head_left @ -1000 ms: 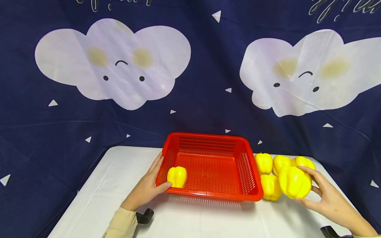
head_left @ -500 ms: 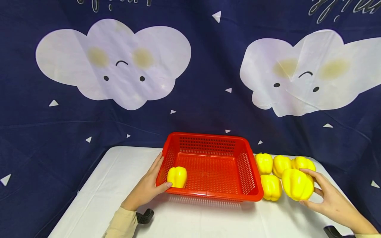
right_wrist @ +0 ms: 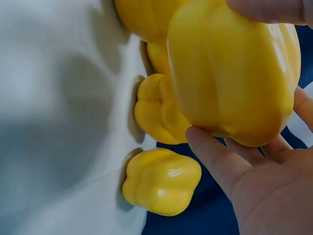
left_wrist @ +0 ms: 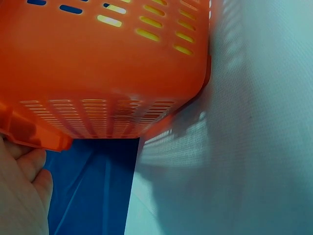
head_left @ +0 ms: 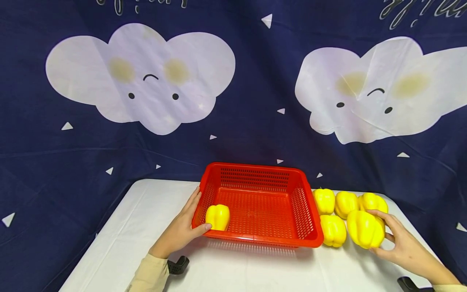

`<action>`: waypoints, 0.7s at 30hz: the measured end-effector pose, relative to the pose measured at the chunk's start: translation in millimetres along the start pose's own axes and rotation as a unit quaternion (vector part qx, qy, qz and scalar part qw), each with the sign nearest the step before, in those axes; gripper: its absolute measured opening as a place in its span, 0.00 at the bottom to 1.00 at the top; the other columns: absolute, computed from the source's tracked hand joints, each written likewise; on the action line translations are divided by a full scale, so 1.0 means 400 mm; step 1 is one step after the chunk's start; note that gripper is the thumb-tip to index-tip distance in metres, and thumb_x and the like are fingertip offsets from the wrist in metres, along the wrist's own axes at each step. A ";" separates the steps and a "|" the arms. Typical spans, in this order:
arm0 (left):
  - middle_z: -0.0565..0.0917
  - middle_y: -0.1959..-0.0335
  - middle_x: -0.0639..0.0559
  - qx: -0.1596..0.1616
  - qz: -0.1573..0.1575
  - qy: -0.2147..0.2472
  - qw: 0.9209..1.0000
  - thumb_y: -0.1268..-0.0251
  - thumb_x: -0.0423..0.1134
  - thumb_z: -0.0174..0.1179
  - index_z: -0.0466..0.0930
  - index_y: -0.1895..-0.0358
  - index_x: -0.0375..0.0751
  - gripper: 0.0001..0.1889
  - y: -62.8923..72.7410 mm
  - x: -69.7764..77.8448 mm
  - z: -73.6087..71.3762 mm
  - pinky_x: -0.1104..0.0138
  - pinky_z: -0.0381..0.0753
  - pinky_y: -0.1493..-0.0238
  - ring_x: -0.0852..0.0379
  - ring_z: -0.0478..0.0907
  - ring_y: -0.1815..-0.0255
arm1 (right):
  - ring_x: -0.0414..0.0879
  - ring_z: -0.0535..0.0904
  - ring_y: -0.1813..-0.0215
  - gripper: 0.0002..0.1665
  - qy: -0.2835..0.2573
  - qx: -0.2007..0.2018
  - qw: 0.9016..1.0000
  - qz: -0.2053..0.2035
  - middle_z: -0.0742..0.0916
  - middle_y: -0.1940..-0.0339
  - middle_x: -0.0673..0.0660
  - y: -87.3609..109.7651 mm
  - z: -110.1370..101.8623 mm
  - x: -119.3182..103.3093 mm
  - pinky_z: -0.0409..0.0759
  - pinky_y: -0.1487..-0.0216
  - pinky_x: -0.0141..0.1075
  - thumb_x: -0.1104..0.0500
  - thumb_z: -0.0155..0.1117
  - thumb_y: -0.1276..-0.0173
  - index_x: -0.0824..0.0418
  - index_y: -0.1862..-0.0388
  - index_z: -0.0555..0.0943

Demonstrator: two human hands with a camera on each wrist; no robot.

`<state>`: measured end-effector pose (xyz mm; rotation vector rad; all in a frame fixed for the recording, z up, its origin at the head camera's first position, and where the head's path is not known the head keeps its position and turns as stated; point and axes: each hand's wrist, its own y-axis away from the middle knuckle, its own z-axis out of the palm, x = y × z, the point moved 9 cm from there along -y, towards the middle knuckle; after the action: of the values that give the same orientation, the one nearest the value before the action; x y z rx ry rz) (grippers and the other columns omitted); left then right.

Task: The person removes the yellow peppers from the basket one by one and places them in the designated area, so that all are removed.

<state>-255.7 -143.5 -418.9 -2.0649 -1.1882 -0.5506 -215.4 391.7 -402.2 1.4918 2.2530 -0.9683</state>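
Observation:
A yellow bell pepper (head_left: 365, 229) is gripped between the thumb and fingers of my right hand (head_left: 408, 245), at the right of the table. In the right wrist view this bell pepper (right_wrist: 234, 68) fills the upper right, raised off the cloth. My left hand (head_left: 178, 233) holds the left rim of a red plastic basket (head_left: 255, 237), thumb over the front corner. The left wrist view shows its fingers (left_wrist: 34, 166) curled at the rim's underside. One yellow bell pepper (head_left: 217, 217) sits inside the basket, in its front left corner.
Several more yellow bell peppers (head_left: 333, 231) stand grouped right of the basket, near the table's back right corner. A white cloth (head_left: 248, 267) covers the table. Behind it hangs a dark blue curtain (head_left: 255, 134) with printed clouds.
My right hand and its bell pepper have moved slightly right and toward me, with the pepper turning a little. My left hand and the basket stay in place.

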 end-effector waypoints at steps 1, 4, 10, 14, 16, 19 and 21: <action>0.43 0.16 0.52 0.000 0.000 0.000 1.000 0.35 0.53 0.65 0.47 0.19 0.38 0.49 0.000 0.000 0.000 0.41 0.63 0.30 0.45 0.53 0.20 | 0.23 0.59 0.42 0.63 0.001 -0.002 1.000 0.001 0.66 0.41 0.36 0.000 0.002 0.004 0.68 0.53 0.09 0.75 0.83 0.66 0.66 0.27 0.64; 0.43 0.16 0.52 -0.001 0.000 -0.001 1.000 0.35 0.53 0.65 0.47 0.19 0.38 0.49 0.000 0.000 0.001 0.41 0.64 0.30 0.44 0.53 0.20 | 0.22 0.58 0.42 0.63 0.006 -0.006 1.000 0.010 0.64 0.40 0.33 0.001 0.007 0.020 0.67 0.54 0.09 0.74 0.83 0.65 0.65 0.27 0.63; 0.43 0.16 0.53 0.000 0.002 0.000 1.000 0.35 0.53 0.66 0.47 0.19 0.37 0.50 0.001 -0.001 0.000 0.41 0.63 0.29 0.45 0.52 0.20 | 0.21 0.57 0.40 0.63 0.019 -0.017 1.000 0.009 0.65 0.37 0.38 0.000 0.017 0.040 0.67 0.55 0.11 0.72 0.84 0.65 0.64 0.27 0.64; 0.44 0.16 0.53 -0.001 -0.002 0.000 1.000 0.35 0.53 0.66 0.47 0.19 0.38 0.50 0.001 -0.003 0.001 0.42 0.62 0.29 0.45 0.52 0.20 | 0.21 0.57 0.40 0.60 0.036 -0.022 0.999 0.001 0.68 0.37 0.45 -0.002 0.026 0.043 0.72 0.58 0.16 0.71 0.84 0.65 0.65 0.29 0.66; 0.44 0.16 0.53 -0.001 -0.004 0.000 1.000 0.35 0.54 0.65 0.47 0.19 0.38 0.50 0.000 -0.005 0.001 0.42 0.61 0.28 0.45 0.52 0.20 | 0.21 0.57 0.41 0.60 0.048 -0.027 0.998 0.004 0.69 0.37 0.45 -0.003 0.031 0.046 0.75 0.60 0.20 0.70 0.84 0.66 0.65 0.29 0.67; 0.43 0.16 0.53 -0.001 -0.005 0.000 1.000 0.35 0.54 0.65 0.47 0.19 0.38 0.50 0.000 -0.006 0.001 0.42 0.61 0.28 0.45 0.52 0.20 | 0.20 0.58 0.44 0.60 0.067 -0.032 0.997 0.013 0.70 0.39 0.44 -0.004 0.038 0.054 0.78 0.63 0.26 0.69 0.85 0.66 0.64 0.30 0.68; 0.43 0.16 0.53 -0.001 -0.005 0.002 1.000 0.35 0.54 0.65 0.47 0.19 0.38 0.50 -0.001 -0.005 0.001 0.42 0.61 0.29 0.45 0.52 0.20 | 0.20 0.58 0.44 0.60 0.071 -0.036 0.997 0.013 0.70 0.39 0.41 -0.005 0.041 0.057 0.78 0.63 0.27 0.68 0.85 0.66 0.64 0.29 0.67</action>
<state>-256.9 -144.4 -420.5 -2.0608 -1.1972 -0.5601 -229.3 396.7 -426.2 1.6009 2.3317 -0.7875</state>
